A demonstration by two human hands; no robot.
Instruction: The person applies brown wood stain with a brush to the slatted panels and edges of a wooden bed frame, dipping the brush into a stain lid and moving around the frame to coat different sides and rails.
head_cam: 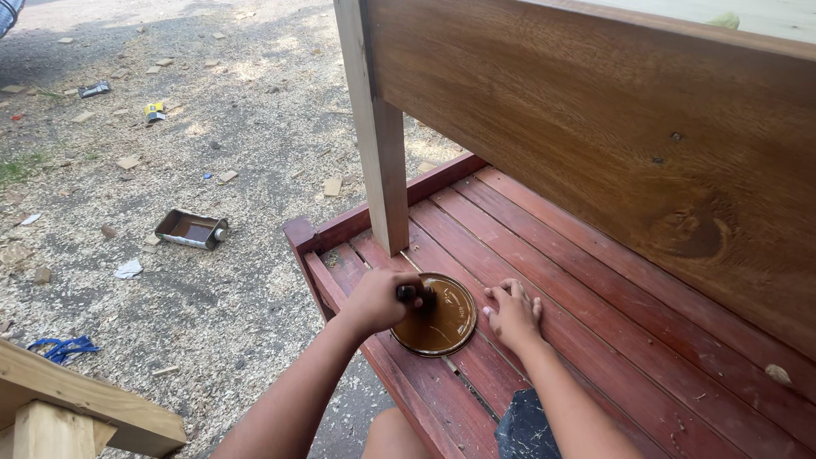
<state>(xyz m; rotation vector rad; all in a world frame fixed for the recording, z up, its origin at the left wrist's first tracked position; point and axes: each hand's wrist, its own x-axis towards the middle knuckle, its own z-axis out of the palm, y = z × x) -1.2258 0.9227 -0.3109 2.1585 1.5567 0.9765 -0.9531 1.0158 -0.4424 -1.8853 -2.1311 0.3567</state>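
Your left hand (380, 299) fingers clench a dark brush handle (408, 294) over the open stain can (435, 314) near the slatted bench's (595, 280) left edge; right hand (512, 312) rests flat, released. Can likely heavy, sloshy, slick-rimmed: grip its sides.

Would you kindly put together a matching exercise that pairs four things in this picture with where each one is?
Things:
1. left hand
2. right hand
3. rectangular metal can
4. blue strap

Places:
A. lying on its side on the sawdust-strewn ground
B. flat on the red slats, right of the round tin
C. on the ground near the pale timber at lower left
D. over the round tin, closed on a dark handle

Pairs: 1-D, 2-B, 3-A, 4-C
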